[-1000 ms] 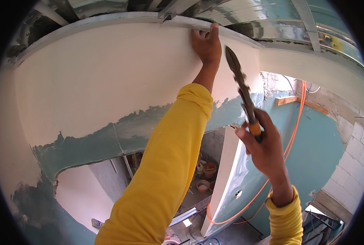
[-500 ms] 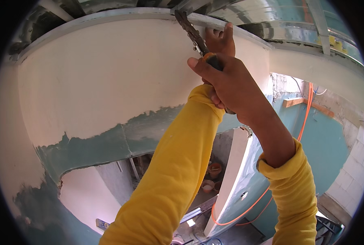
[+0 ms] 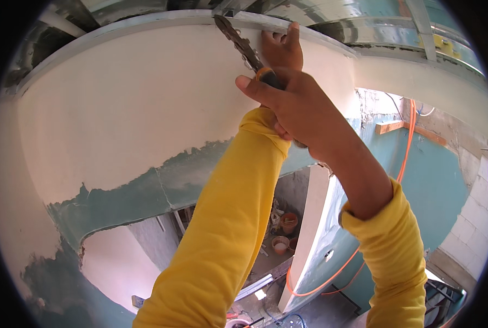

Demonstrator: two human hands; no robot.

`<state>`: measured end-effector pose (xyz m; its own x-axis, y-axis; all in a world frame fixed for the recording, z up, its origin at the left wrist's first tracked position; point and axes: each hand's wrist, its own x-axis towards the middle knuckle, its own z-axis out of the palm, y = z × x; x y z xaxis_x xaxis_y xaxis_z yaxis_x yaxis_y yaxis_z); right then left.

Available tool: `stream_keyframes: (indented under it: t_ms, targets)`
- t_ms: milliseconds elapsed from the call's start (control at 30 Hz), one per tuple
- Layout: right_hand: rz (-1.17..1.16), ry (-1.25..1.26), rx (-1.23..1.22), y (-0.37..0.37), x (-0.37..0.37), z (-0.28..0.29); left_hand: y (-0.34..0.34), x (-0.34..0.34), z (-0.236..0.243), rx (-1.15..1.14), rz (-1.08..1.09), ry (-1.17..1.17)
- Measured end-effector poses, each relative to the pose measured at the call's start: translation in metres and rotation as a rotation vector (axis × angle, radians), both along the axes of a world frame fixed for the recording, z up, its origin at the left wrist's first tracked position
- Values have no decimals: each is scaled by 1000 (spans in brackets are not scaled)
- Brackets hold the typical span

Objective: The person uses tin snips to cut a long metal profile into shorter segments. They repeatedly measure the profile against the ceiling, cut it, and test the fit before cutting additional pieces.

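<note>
My right hand (image 3: 296,101) is closed round the black and orange handles of a pair of metal snips (image 3: 241,46). Their dark jaws point up and left, with the tip at a grey metal channel (image 3: 162,19) along the top of the wall. Behind the right hand, my left hand (image 3: 282,53) reaches up to the same channel. Its fingers are bent at the channel's edge, one standing upright against it; part of this hand is hidden by the right hand. Whether the jaws bite on metal cannot be made out.
Metal ceiling framing (image 3: 427,30) runs overhead. The pale wall (image 3: 129,104) has a ragged green lower band above an arched opening. Far below are buckets (image 3: 280,244) and a long light-coloured strip (image 3: 255,287). An orange cable (image 3: 407,145) hangs at right, near a wooden batten (image 3: 390,127).
Both hands and the snips appear slightly further left and higher in the picture. The view has shifted a little too. The grip on the snips is unchanged.
</note>
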<state>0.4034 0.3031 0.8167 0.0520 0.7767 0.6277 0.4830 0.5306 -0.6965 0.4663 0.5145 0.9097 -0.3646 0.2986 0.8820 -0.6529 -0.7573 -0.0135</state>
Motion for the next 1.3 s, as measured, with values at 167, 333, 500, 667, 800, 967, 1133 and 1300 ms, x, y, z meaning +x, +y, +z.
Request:
stream_keyframes:
  t_ms: [167, 333, 500, 667, 800, 967, 1133, 1300]
  targets:
    - [-207, -283, 219, -4, 40, -21, -7, 32, -3, 39, -157, -12]
    - [-187, -152, 229, -36, 45, -102, 11, 25, -6, 111, -83, -29]
    - [-263, 233, 176, -91, 76, -258, -26, 26, -8, -41, 92, -59]
    - [-649, 279, -76, -217, 100, -419, -22, 37, -10, -13, 219, -116]
    - [-1036, 410, -286, -326, 75, -546, -24, 37, -14, 17, 185, -145]
    - [-1241, 509, -523, -398, 51, -588, -9, 46, -7, -7, 269, -225]
    - [-1066, 421, -372, -342, 88, -533, -9, 39, 2, -70, 371, -346]
    - [-487, 99, -13, -162, 125, -332, -7, -5, 7, -200, 23, -340]
